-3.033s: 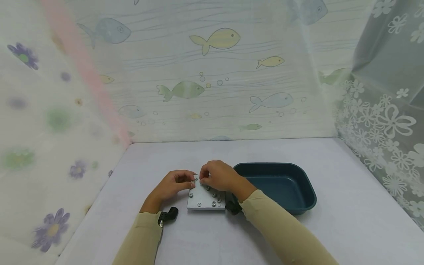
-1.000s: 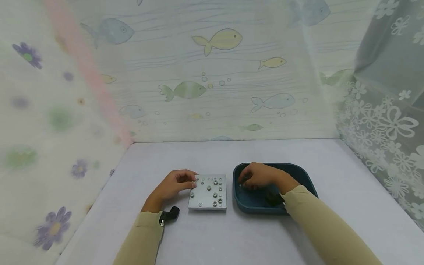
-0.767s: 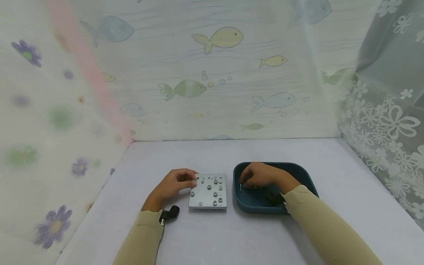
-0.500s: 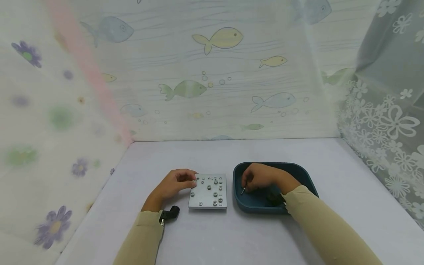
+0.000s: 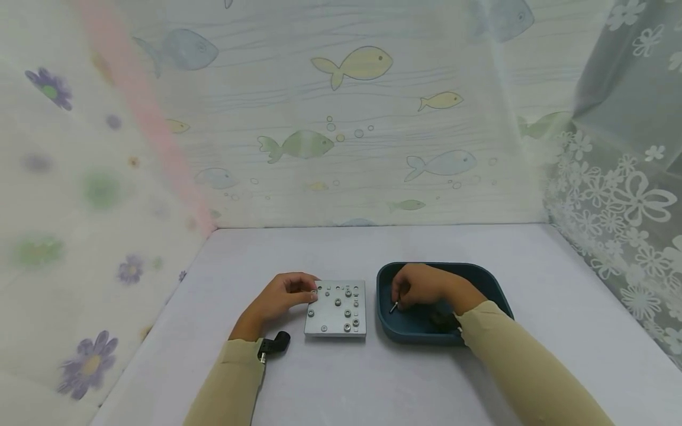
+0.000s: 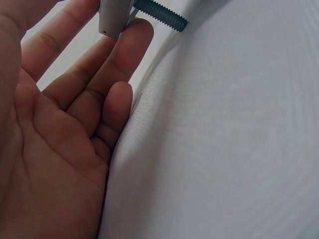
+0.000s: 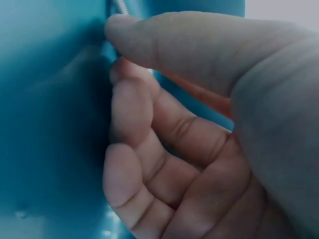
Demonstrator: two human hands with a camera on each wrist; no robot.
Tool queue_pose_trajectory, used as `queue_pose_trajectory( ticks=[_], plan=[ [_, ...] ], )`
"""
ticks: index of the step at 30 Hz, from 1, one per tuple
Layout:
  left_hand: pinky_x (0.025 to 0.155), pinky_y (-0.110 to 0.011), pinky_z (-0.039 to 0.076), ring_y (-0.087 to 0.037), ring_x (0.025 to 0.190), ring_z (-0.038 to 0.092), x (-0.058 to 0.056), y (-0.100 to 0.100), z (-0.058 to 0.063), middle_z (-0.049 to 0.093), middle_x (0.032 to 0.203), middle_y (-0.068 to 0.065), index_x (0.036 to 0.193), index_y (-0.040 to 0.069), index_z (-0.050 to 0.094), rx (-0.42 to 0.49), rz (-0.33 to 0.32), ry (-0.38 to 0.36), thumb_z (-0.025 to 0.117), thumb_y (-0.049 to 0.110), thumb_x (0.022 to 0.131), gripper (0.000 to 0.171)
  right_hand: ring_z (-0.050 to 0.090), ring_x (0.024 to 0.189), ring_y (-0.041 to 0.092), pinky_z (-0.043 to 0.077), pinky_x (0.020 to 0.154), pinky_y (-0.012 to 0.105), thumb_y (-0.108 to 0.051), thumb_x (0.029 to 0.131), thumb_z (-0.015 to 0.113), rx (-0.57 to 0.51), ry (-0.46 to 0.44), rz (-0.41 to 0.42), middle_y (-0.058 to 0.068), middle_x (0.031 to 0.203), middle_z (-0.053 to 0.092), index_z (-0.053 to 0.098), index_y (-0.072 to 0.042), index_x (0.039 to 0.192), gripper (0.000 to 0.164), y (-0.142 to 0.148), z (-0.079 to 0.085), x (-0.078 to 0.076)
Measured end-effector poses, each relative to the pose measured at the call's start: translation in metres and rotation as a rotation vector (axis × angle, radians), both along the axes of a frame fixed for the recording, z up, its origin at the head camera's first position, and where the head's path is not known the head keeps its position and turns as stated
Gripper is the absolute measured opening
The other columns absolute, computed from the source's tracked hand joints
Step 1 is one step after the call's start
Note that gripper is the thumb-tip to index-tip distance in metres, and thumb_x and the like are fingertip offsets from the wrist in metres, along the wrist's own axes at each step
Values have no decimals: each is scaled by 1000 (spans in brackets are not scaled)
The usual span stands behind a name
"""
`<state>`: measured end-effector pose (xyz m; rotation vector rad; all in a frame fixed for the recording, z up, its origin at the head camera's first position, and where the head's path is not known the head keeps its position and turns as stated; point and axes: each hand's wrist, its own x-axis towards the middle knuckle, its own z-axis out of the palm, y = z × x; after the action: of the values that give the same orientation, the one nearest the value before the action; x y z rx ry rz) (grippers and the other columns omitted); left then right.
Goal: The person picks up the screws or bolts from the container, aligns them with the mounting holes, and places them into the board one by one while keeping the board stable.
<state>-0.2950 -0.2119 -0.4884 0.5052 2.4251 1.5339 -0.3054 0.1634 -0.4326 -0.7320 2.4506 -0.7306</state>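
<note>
A square metal plate [image 5: 330, 319] with several socket-head screws standing in it lies on the table. My left hand [image 5: 277, 300] grips its upper left corner, thumb on top and fingers beneath. In the left wrist view, the plate's edge [image 6: 112, 20] rests on the fingers, and a threaded screw shank [image 6: 162, 15] sticks out from its underside. Inside the dark teal tray [image 5: 398, 336], my right hand [image 5: 423, 288] pinches a small screw [image 5: 393, 307] between thumb and fingertips. The right wrist view shows the thread of that screw [image 7: 121, 6] beyond the thumb tip; its head is hidden.
The tray stands close to the right of the plate, with raised walls all round. A white cloth covers the table [image 5: 319, 384]. Patterned curtains [image 5: 341, 195] hang behind and at both sides. A small black wrist camera [image 5: 277, 342] sits at the left cuff.
My right hand has moved from over the plate into the tray and now pinches a screw, which has tilted from upright to slanted. The left hand keeps its grip on the plate.
</note>
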Motion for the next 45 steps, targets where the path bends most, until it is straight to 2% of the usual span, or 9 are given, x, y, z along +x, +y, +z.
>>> queue_pose_trajectory(
  ticks=[12, 21, 27, 32, 36, 41, 45],
  plan=[
    [101, -38, 51, -22, 114, 66, -2, 0, -1, 68, 131, 4, 101, 20, 74, 5, 9, -9, 82, 29, 89, 17, 64, 81, 14, 55, 77, 33, -17, 93, 77, -76, 101, 10, -7, 86, 71, 74, -20, 93, 5, 3, 35, 3],
    [99, -32, 52, -20, 114, 66, 1, 0, 2, 68, 132, 2, 103, 18, 74, 6, 1, -5, 81, 28, 90, 18, 65, 87, 16, 55, 80, 35, -22, 93, 78, -153, 189, -43, -8, 90, 71, 73, -24, 95, 6, -14, 53, 7],
    [95, -27, 54, -22, 112, 66, 2, 0, 2, 68, 132, -1, 104, 16, 73, 20, -14, 2, 80, 24, 91, 17, 66, 92, 15, 56, 81, 33, -24, 93, 78, -190, 235, -68, -8, 98, 69, 73, -25, 96, 7, -32, 53, 7],
    [93, -26, 54, -23, 111, 66, 1, -1, 2, 68, 132, -2, 105, 15, 74, 22, -21, 7, 81, 24, 91, 18, 62, 103, 21, 55, 87, 36, -24, 92, 78, -185, 268, -94, -4, 104, 68, 74, -27, 95, 6, -47, 49, 7],
    [91, -26, 56, -24, 110, 67, 0, -2, 2, 69, 131, -1, 108, 17, 74, 36, -35, 3, 82, 22, 90, 20, 63, 111, 26, 56, 91, 39, -23, 92, 78, -150, 242, -146, -1, 107, 68, 75, -26, 92, 5, -61, 46, 5],
    [89, -27, 55, -26, 107, 67, 1, -5, 5, 71, 123, -4, 123, 20, 71, 37, -71, -25, 85, 21, 86, 39, 63, 115, 28, 57, 92, 41, -21, 92, 79, -116, 199, -208, -2, 106, 68, 75, -25, 89, 6, -72, 40, 4],
    [92, -26, 53, -25, 109, 66, 2, -5, 7, 70, 124, -4, 128, 20, 69, 16, -68, -50, 89, 24, 82, 51, 62, 113, 25, 56, 93, 41, -20, 91, 79, -103, 185, -242, -4, 103, 69, 76, -24, 88, 6, -77, 38, 5]
  ],
)
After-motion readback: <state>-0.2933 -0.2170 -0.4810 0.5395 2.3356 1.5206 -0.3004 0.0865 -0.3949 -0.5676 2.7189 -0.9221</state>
